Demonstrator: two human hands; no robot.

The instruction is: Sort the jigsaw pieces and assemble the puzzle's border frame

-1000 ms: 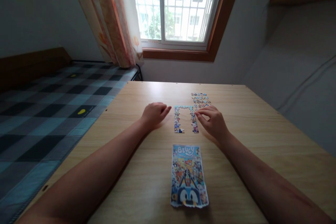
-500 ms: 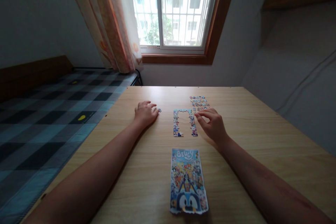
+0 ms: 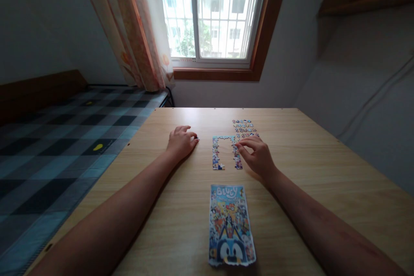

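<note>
A jigsaw puzzle border lies on the table, its middle unfilled and a gap along its near side. My right hand is at the border's upper right side, thumb and forefinger pinched on a puzzle piece there; the fingertips mostly hide it. To the left of the border, my left hand rests on the tabletop. A small puzzle piece shows at its thumb and forefinger, gripped between them, while the other fingers are loosely curled. Loose puzzle pieces lie in rows beyond my right hand, which partly covers the closest row.
A torn-edged Bluey picture packet lies on the wooden table between my forearms. Left of the table is a bed with a checked cover. Behind the table are a curtain and a barred window.
My right fingertips have shifted slightly left and nearer, onto the border's side. The piece by my left hand was lying flat beside the fingertips and now sits tilted between them.
</note>
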